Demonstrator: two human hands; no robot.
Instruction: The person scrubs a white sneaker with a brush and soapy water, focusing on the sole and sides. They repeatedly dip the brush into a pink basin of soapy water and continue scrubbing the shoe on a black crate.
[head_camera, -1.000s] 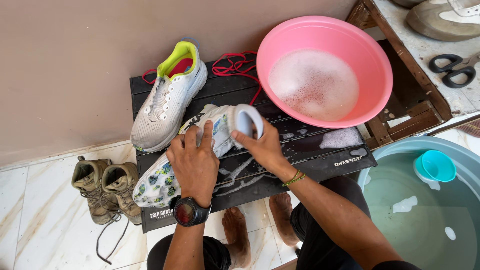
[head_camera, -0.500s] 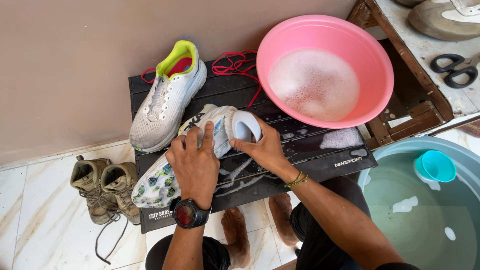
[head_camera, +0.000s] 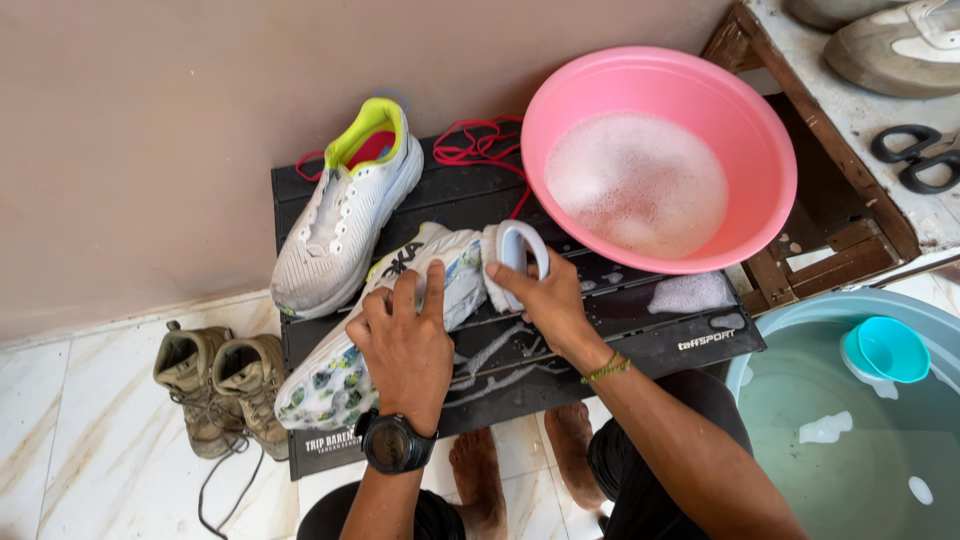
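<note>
A white mesh shoe (head_camera: 400, 320) with a speckled sole is lying on its side across a black ribbed plastic table (head_camera: 690, 335), wet with streaks of suds. The left hand (head_camera: 405, 345) is pressing down on its middle, fingers spread and curled over the upper, a black watch (head_camera: 395, 442) on the wrist. The right hand (head_camera: 545, 300) is closing around the looped handle of a white brush (head_camera: 515, 262), which is touching the shoe's heel end; a beaded band is circling that wrist. Far left on the table a second shoe (head_camera: 345, 215), white knit with a yellow-green collar, is standing upright, red laces (head_camera: 480, 145) coiling beside it. To the right a round pink plastic basin (head_camera: 660, 155) is holding foamy water. Near right, a blue tub (head_camera: 860, 430) of water is holding a teal scoop (head_camera: 885, 350). Tan boots (head_camera: 220, 385) are sitting on the marble tile at left. Compared with half a second ago, the brush is sitting slightly farther toward the basin, while the left hand is keeping its place.
</note>
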